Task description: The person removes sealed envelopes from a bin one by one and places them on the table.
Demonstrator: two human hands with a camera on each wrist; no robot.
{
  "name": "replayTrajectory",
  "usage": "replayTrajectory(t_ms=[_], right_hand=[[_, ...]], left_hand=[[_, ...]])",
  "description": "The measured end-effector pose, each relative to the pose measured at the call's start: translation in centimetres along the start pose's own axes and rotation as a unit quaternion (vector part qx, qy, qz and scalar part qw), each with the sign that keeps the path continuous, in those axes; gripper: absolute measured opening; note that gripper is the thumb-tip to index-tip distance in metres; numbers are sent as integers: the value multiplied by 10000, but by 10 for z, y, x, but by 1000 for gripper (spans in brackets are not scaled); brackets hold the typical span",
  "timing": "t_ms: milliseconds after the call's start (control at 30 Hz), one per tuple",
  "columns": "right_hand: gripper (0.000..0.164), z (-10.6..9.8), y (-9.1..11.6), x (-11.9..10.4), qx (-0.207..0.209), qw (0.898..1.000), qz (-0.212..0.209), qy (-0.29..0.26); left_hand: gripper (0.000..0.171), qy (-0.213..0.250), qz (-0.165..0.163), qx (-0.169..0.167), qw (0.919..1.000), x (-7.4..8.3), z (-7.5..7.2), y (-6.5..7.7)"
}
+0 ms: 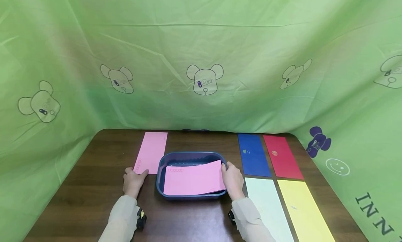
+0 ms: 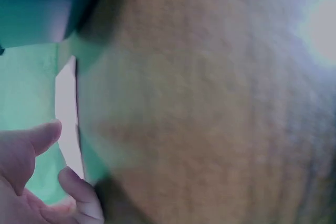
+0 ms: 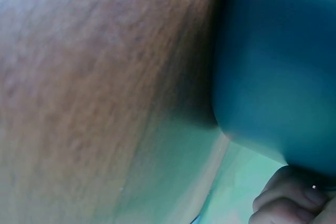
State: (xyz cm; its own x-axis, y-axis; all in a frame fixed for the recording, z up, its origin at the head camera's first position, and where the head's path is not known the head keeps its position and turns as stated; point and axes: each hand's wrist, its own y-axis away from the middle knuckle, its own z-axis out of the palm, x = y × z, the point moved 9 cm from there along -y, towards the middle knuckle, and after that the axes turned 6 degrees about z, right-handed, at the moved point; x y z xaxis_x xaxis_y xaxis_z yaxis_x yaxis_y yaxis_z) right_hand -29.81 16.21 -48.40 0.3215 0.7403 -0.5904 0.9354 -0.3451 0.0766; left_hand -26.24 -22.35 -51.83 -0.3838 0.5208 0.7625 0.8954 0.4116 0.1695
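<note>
A pink envelope (image 1: 153, 151) lies flat on the table, left of a dark blue plastic basin (image 1: 191, 197). My left hand (image 1: 133, 182) is at this envelope's near end, thumb and fingers spread apart to either side of its lower corners. In the left wrist view the pale envelope (image 2: 67, 108) shows edge-on beside the thumb. More pink envelopes (image 1: 193, 179) lie stacked inside the basin, slightly tilted; how many is hidden. My right hand (image 1: 233, 181) grips the basin's right side, its thumb by the top envelope's right edge. Curled fingers (image 3: 286, 203) press the basin's outer wall in the right wrist view.
To the right lie a blue envelope (image 1: 254, 154), a red envelope (image 1: 283, 156), a pale green envelope (image 1: 268, 207) and a yellow envelope (image 1: 304, 209), in two rows. Green printed cloth (image 1: 204, 113) hangs around the brown wooden table (image 1: 84, 189).
</note>
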Motion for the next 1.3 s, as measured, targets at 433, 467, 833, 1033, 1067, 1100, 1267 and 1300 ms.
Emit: replayTrajectory(t_ms=[433, 467, 833, 1033, 1067, 1100, 1267, 1300], right_hand=[[29, -1, 0, 1, -40, 10000, 52, 44], [29, 0, 0, 2, -50, 10000, 54, 44], [30, 1, -1, 2, -43, 10000, 30, 67], [29, 1, -1, 3, -66, 9999, 49, 68], [29, 1, -1, 3, -65, 9999, 44, 67], [28, 1, -1, 2, -63, 10000, 35, 66], [28, 0, -1, 1, -65, 10000, 22, 40], [28, -1, -1, 1, -62, 10000, 20, 46]], left_hand=[[27, -557, 1423, 988, 9833, 82, -7, 25], [24, -603, 1594, 1027, 9800, 90, -4, 29], [35, -931, 2095, -199, 9732, 121, 61, 66], [62, -1127, 1048, -1418, 9779, 100, 87, 64], [63, -1093, 979, -1478, 9781, 99, 89, 64], [64, -1069, 934, -1510, 9783, 98, 90, 64], [68, -877, 713, -1499, 9822, 96, 92, 63], [68, -833, 710, -1429, 9837, 96, 92, 62]])
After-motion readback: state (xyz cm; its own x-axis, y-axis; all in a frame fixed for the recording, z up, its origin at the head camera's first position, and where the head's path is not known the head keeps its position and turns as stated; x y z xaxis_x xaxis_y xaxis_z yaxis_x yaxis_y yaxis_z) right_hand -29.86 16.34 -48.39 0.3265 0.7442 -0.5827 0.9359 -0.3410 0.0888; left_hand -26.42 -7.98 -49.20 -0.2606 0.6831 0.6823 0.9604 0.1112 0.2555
